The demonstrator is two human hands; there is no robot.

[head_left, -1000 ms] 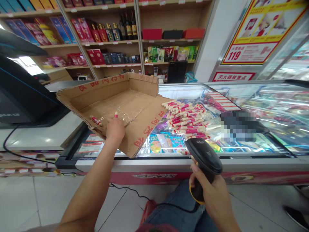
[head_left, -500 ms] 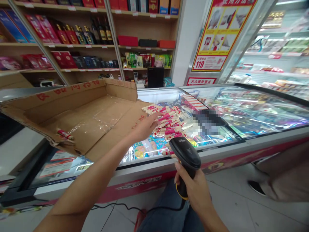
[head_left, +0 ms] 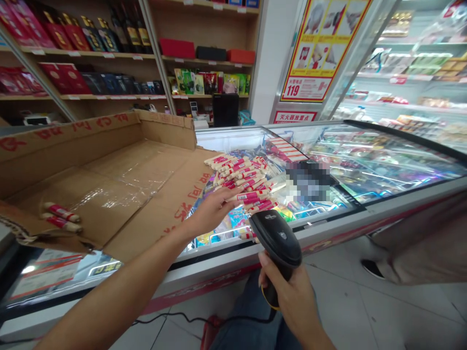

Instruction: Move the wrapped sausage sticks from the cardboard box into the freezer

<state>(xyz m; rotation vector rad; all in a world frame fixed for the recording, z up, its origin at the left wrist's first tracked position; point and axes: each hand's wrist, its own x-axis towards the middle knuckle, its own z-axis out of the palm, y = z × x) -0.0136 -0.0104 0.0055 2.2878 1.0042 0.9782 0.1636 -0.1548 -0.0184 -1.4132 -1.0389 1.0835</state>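
My left hand (head_left: pixel 211 210) pinches one red-and-white wrapped sausage stick (head_left: pixel 248 197) at the near edge of a pile of several such sticks (head_left: pixel 239 175) lying on the glass lid of a chest freezer (head_left: pixel 328 218). My right hand (head_left: pixel 292 301) grips the handle of a black barcode scanner (head_left: pixel 275 238), whose head points at the pile. A flattened cardboard box (head_left: pixel 120 175) lies on the freezer to the left, with two sticks (head_left: pixel 60 217) in its near left corner.
Shelves of boxed goods and bottles (head_left: pixel 91 48) fill the back wall. A red-and-yellow poster (head_left: pixel 321 43) hangs beside a refrigerated display (head_left: pixel 412 82) on the right. Another person's leg and shoe (head_left: pixel 394 262) stand on the tiled floor at right. The scanner's cable (head_left: pixel 175 320) trails on the floor.
My left hand left the cardboard box, moved right to the pile and closed on a stick. A second stick now lies in the box corner. The view has swung to the right.
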